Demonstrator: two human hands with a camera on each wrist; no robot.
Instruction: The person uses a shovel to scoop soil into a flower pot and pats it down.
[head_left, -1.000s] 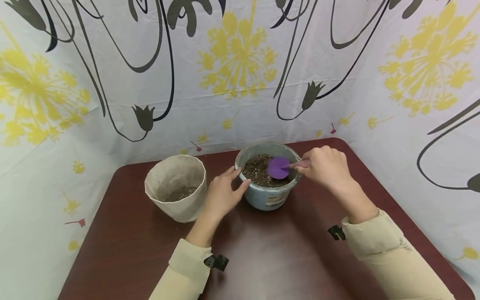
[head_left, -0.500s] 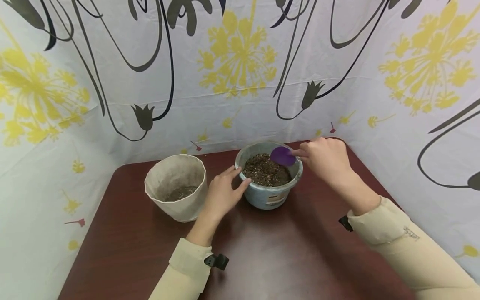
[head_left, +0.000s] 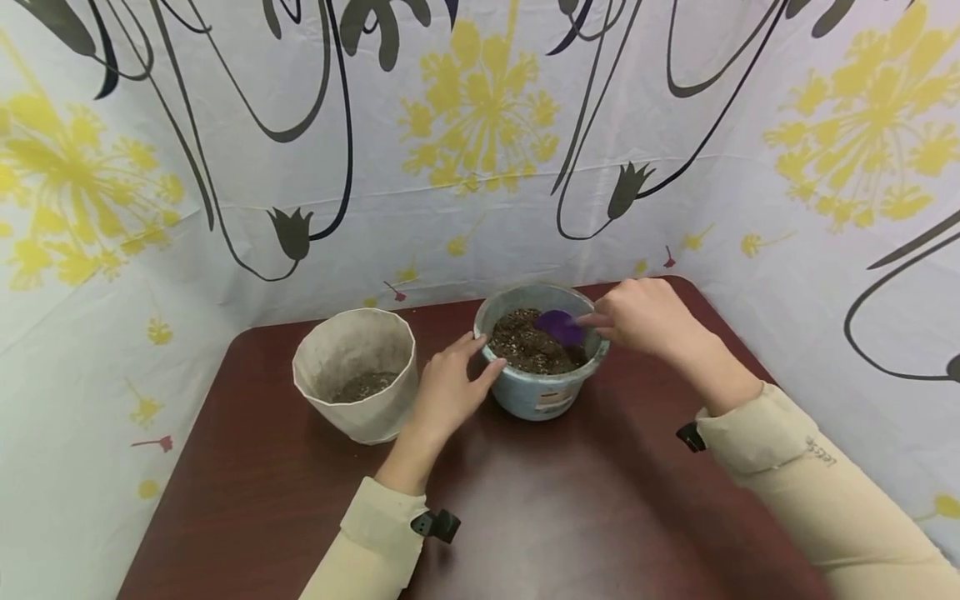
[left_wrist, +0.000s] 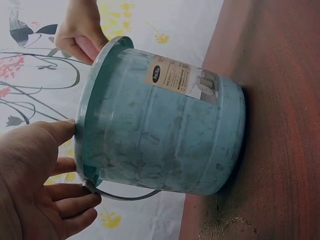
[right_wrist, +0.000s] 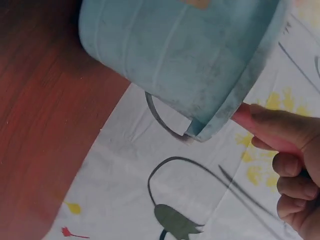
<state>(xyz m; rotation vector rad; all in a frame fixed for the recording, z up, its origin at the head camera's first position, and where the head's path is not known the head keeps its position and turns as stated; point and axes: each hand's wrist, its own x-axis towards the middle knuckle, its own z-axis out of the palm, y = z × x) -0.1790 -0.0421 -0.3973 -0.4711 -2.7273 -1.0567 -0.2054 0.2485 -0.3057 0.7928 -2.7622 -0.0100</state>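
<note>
Floral-printed cloth (head_left: 435,242) is hung behind and along both sides of a dark red-brown table (head_left: 562,500), as seen from the head view. Toward the back edge a light blue bucket (head_left: 525,400) is stood upright, partly filled with dark, flecked soil (head_left: 525,354). Just to its left is set a whitish, faceted pot (head_left: 375,421), greyish earth (head_left: 363,387) seen at its bottom. The bucket's rim is touched by the left hand (head_left: 446,387), thumb and fingers spread apart. By the right hand (head_left: 645,317) a scoop (head_left: 562,327) is gripped, its purple blade held inside the bucket, at the soil. Cream sleeves (head_left: 810,500) are worn, cuffs turned up; a black device (head_left: 435,525) is carried near each cuff.

Left wrist view: turned sideways. Bucket wall smudged; a brown label (left_wrist: 182,80) is stuck below the rim. Loosely bent lower fingers are held beside the end of the bail (left_wrist: 127,198). Crumbs (left_wrist: 225,227) are scattered near the base.

Right wrist view: the scoop's pink handle (right_wrist: 246,119) is clasped between thumb and curled fingers; its blade is hidden by the bucket.
</note>
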